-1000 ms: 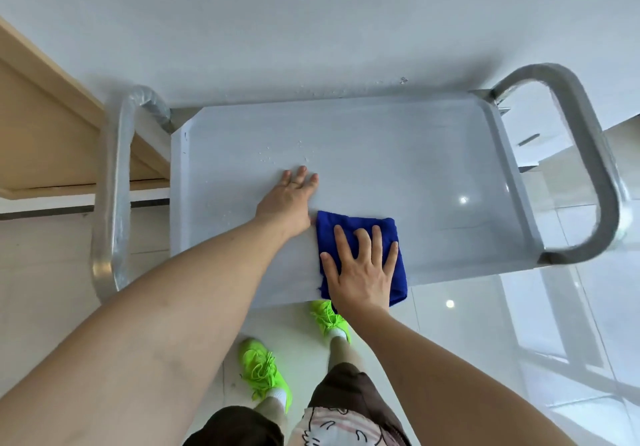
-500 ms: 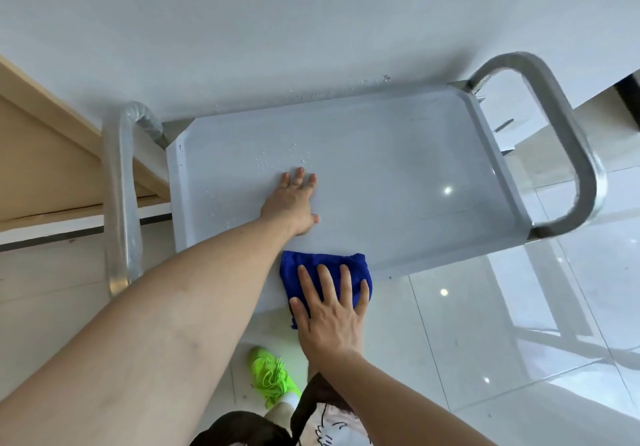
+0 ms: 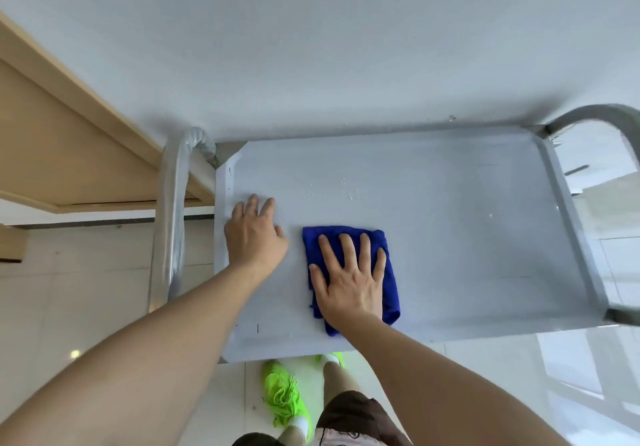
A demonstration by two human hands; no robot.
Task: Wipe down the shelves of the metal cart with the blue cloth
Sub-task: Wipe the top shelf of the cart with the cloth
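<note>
The metal cart's top shelf (image 3: 467, 238) is a grey tray seen from above, standing against a white wall. A folded blue cloth (image 3: 389, 293) lies on its left-centre part. My right hand (image 3: 349, 279) presses flat on the cloth with straight, spread fingers. My left hand (image 3: 254, 234) rests flat on the bare shelf near its left rim, a short gap left of the cloth. Small water drops (image 3: 346, 189) dot the shelf beyond both hands.
Curved metal handles rise at the cart's left end (image 3: 173, 224) and right end (image 3: 595, 120). A wooden desk (image 3: 59, 141) stands to the left. Glossy floor tiles (image 3: 571, 376) surround the cart, and my green shoes (image 3: 284, 393) stand by its near edge.
My right hand pushed the cloth from the shelf's near edge back onto the surface, farther in. My left hand slid left toward the rim. The view shifted left.
</note>
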